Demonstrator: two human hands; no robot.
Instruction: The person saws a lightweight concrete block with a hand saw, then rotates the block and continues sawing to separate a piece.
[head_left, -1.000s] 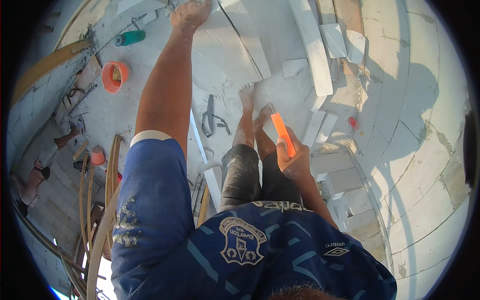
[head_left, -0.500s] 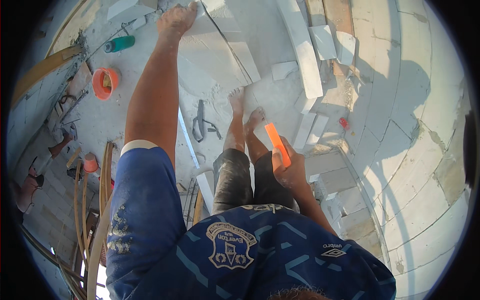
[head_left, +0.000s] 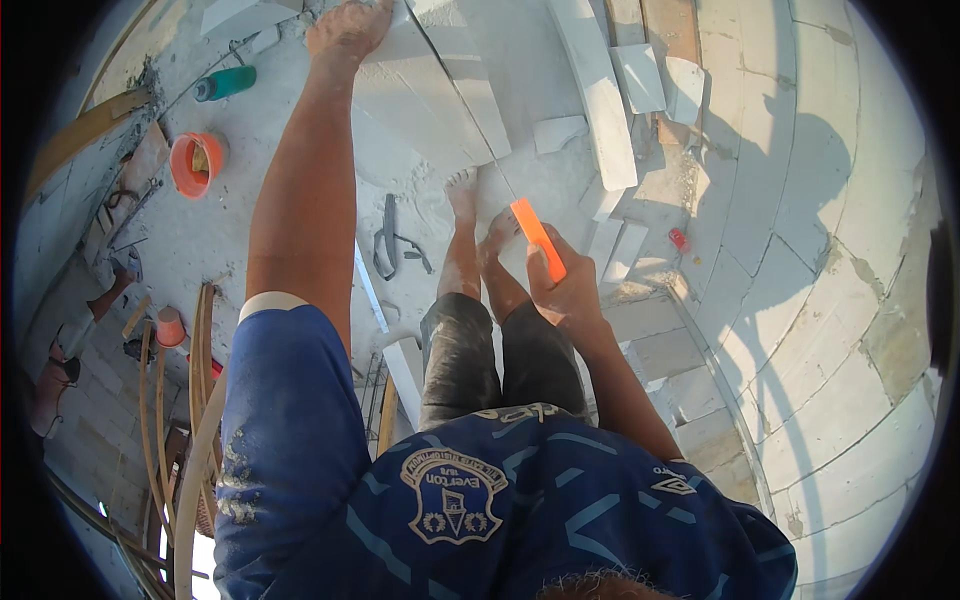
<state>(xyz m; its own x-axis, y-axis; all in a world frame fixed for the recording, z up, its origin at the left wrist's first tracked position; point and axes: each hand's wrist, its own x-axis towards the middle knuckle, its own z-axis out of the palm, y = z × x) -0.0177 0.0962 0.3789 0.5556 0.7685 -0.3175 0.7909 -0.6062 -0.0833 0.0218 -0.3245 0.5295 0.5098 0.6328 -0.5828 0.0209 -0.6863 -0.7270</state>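
Observation:
My right hand is closed round the orange handle of a hand saw, in front of my legs. Its thin dark blade, seen nearly edge-on, runs up and left along a line in a large white building block. At the block's far left end, my left hand bears down with its fingers bent over the edge. My bare feet stand just on the near side of the block.
Left of the block are a green bottle, an orange bucket and a dark strap. A long white block and smaller block pieces lie to the right, before a block wall. Bent wooden strips stand lower left.
My right hand has pushed the saw forward and slightly left, bringing its handle closer to the block. My left hand keeps its place on the block. The view has shifted a little.

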